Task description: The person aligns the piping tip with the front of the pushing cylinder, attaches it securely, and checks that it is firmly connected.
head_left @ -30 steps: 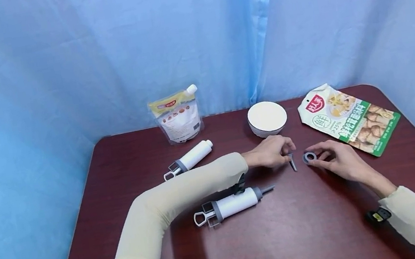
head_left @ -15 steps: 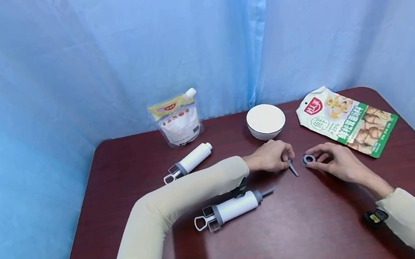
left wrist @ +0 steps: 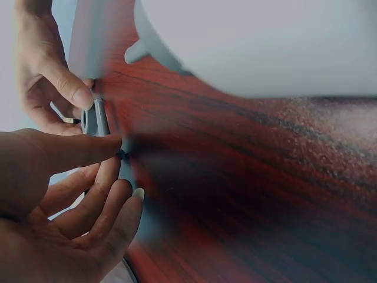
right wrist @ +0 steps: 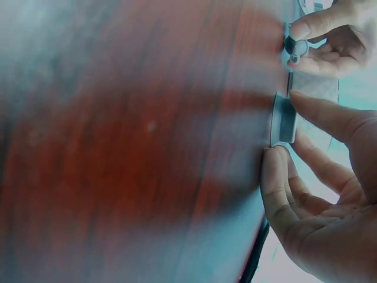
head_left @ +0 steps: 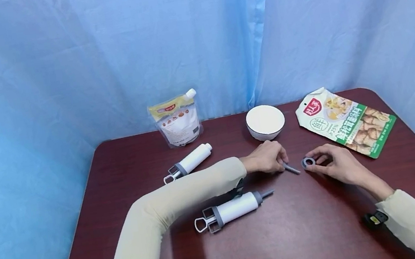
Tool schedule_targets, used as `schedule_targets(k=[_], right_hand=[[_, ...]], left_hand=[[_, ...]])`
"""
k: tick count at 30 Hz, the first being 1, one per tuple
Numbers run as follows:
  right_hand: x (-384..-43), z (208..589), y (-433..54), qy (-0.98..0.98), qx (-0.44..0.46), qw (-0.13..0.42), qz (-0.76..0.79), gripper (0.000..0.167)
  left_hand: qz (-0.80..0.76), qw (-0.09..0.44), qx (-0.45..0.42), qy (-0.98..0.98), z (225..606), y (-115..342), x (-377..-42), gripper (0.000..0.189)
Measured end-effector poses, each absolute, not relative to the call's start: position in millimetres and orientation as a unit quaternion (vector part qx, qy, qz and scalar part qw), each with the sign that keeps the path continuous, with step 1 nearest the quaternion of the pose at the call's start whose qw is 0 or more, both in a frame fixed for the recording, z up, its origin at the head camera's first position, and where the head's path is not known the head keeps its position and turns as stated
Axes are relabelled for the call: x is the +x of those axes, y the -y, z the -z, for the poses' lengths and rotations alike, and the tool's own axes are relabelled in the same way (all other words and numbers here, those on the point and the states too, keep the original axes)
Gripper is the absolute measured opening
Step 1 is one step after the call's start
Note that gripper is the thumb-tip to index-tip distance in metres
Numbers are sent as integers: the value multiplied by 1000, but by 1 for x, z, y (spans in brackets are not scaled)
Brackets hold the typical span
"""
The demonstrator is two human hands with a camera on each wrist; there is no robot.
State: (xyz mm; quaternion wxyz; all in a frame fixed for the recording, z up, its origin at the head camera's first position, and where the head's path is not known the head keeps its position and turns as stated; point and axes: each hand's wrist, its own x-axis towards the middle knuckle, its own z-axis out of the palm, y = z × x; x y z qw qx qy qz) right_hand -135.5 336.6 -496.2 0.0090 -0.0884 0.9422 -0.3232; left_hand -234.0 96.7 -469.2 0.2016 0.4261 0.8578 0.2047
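Observation:
In the head view, my left hand [head_left: 266,157] pinches a thin grey nozzle [head_left: 291,168] low over the table. Its narrow end points right, toward my other hand. My right hand [head_left: 337,163] holds a grey ring-shaped cap [head_left: 304,163] between thumb and fingers, its round hole facing left and toward me. A small gap separates the two parts. The right wrist view shows the cap [right wrist: 285,121] edge-on at the fingertips, with the nozzle [right wrist: 299,51] in the other hand beyond. Nearest my left forearm lies a white syringe-like tube [head_left: 238,206] with a grey tip and pull handle.
A second white tube [head_left: 196,158] without a nozzle lies behind my left sleeve. At the back stand a spouted pouch [head_left: 179,122] and a white bowl [head_left: 265,121]. A green-and-white food packet [head_left: 349,123] lies at the right. A blue curtain [head_left: 177,39] hangs behind the table.
The left fingers have closed on the nozzle and turned it from pointing toward me to pointing right. The right hand still holds the ring cap in nearly the same spot.

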Motion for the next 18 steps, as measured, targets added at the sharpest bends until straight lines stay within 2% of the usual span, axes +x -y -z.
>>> schedule_targets(k=[13,18], right_hand=[[-131,496,-334,-947,-105,-12,302,31],[-130,495,-332,-944,-96,-3,316,30]], left_hand=[[-233,201,422,-853,463,-78,-233,17],[-259,209,418,-845,459,-70,-234,17]])
